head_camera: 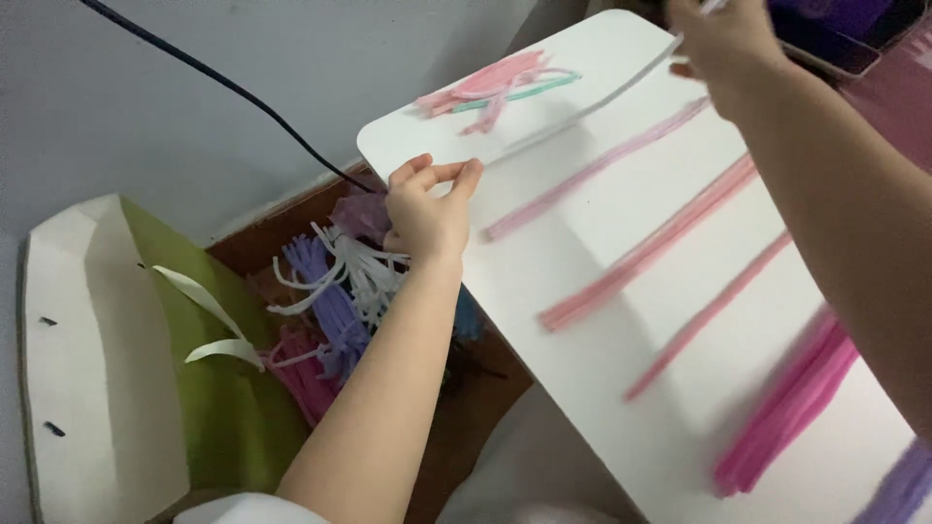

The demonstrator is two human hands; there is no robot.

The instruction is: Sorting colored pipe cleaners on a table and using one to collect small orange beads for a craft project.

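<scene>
A white table [621, 388] fills the right half of the view, its rounded corner toward a pale wall w/ a black cable [223, 82] running down it. Left of the table, on the floor, a white-and-green paper bag [107, 349] lies open beside a heap of purple, white & pink pipe cleaners [330, 301].

On the tabletop, long pink pipe cleaners [650, 247] lie in separate slanted rows, well apart from each other; a brighter magenta bundle [791, 403] sits near the right edge, a purple one [903, 490] at the btm corner. A small tangle of pink and teal pieces [495, 87] rests near the far end.

A single white pipe cleaner [582, 112] stretches across the table's far end between both hands. The left hand [427, 209], at the table's near-left edge, has fingers curled, thumb & fingertips pinched on its lower end. The right hand [718, 39], at top, partly cut off by the frame, is closed around the upper end.
</scene>
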